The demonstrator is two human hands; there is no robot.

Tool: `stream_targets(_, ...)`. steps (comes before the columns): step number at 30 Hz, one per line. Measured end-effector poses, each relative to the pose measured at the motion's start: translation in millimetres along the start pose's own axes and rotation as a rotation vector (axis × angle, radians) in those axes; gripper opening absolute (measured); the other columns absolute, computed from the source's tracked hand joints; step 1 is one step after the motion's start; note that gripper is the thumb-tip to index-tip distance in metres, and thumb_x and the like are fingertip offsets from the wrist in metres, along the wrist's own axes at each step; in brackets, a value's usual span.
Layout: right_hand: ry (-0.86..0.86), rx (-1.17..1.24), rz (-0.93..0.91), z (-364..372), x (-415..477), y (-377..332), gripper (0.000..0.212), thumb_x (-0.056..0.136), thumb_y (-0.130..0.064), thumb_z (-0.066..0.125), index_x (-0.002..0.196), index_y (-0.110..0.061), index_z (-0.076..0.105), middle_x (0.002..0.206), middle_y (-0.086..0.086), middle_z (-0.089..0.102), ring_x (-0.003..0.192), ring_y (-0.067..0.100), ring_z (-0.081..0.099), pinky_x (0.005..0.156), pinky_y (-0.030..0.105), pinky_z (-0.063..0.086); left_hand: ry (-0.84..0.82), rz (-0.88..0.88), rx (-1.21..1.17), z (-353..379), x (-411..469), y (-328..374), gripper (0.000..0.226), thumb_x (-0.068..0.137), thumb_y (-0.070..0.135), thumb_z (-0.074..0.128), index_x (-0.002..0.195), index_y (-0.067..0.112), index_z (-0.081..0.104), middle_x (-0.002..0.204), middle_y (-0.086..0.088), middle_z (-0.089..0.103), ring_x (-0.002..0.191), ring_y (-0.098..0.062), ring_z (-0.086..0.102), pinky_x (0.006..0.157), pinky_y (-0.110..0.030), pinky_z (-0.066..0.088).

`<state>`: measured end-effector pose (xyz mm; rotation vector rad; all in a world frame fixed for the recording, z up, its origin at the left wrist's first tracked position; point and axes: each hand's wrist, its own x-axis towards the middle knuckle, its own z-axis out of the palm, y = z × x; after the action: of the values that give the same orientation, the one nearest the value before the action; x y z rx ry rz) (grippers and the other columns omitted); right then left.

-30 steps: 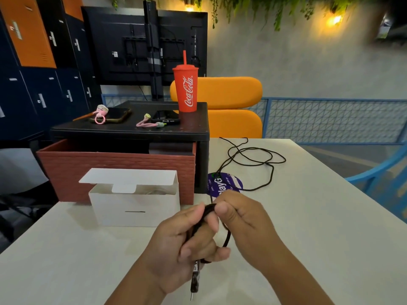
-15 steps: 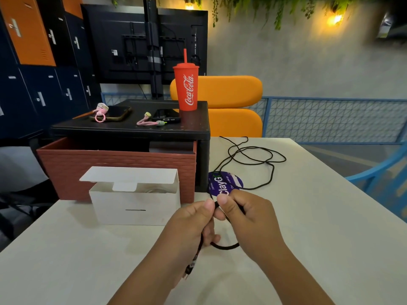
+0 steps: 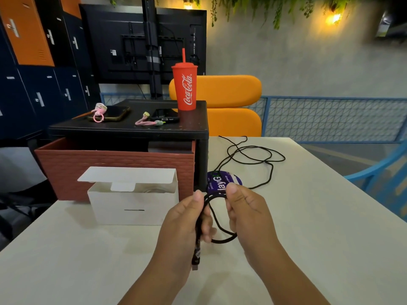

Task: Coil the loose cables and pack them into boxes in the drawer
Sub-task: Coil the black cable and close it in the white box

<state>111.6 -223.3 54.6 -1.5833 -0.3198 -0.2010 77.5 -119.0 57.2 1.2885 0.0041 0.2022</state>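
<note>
coiling barely begun: left hand (image 3: pixel 184 225) and right hand (image 3: pixel 246 213) pinch 1 small loop of black cable (image 3: pixel 222 234), most slack beyond the grip, white box (image 3: pixel 132 205) open leftward.

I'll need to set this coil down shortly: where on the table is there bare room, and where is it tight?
Bare table lies in front of the white box, left of the left hand, and, wider, right of the right hand, nearer than the loose cable. Tight: around the purple disc between black stand and hands; the stand top is cluttered.
</note>
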Motion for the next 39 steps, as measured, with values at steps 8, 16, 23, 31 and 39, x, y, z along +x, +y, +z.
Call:
stream_targets(8, 0.089, -0.017, -0.042, -2, 1, -1, 0.044, 0.092, -0.043, 0.045, 0.052, -0.025, 0.043, 0.045, -0.012, 0.035, 0.043, 0.003, 0.03, 0.047, 0.016, 0.025, 0.1, 0.525, 0.604, -7, 4, -20, 0.029, 0.09, 0.047, 0.035, 0.074, 0.033, 0.054, 0.067, 0.021, 0.056, 0.064, 0.001, 0.051, 0.059, -0.007, 0.038)
stream_targets(16, -0.046, -0.071, -0.088, 7, -3, 5, 0.034, 0.082, -0.049, 0.038, 0.054, -0.031, 0.047, 0.046, -0.013, 0.039, 0.045, 0.002, 0.035, 0.048, 0.013, 0.028, 0.265, 0.333, 0.41, -4, 8, -16, 0.037, 0.1, 0.019, 0.035, 0.074, 0.024, 0.062, 0.056, 0.006, 0.051, 0.055, -0.003, 0.05, 0.061, -0.013, 0.046)
stream_targets(23, -0.122, -0.059, -0.131, 11, -4, 5, 0.034, 0.085, -0.044, 0.037, 0.056, -0.026, 0.039, 0.048, -0.013, 0.036, 0.046, 0.003, 0.033, 0.047, 0.012, 0.029, 0.116, -0.12, -0.344, -5, 4, 6, 0.034, 0.095, 0.027, 0.041, 0.071, 0.006, 0.054, 0.045, 0.005, 0.025, 0.035, -0.005, 0.021, 0.034, -0.017, 0.026)
stream_targets(31, -0.076, 0.092, -0.098, 9, -5, 0, 0.036, 0.083, -0.043, 0.039, 0.055, -0.02, 0.037, 0.047, -0.012, 0.033, 0.046, 0.003, 0.029, 0.047, 0.019, 0.027, -0.142, -0.274, -0.571, -6, -1, 15, 0.039, 0.08, 0.034, 0.045, 0.05, 0.01, 0.054, 0.038, 0.006, 0.022, 0.029, -0.005, 0.023, 0.037, -0.019, 0.03)
stream_targets(39, -0.167, 0.097, -0.106, 22, -12, 6, 0.032, 0.083, -0.041, 0.04, 0.062, -0.017, 0.041, 0.047, -0.014, 0.045, 0.046, -0.001, 0.051, 0.048, 0.009, 0.038, -0.021, -0.213, -0.737, -8, 1, 15, 0.044, 0.078, 0.035, 0.046, 0.042, 0.01, 0.043, 0.033, 0.005, 0.022, 0.027, -0.006, 0.023, 0.037, -0.018, 0.034)
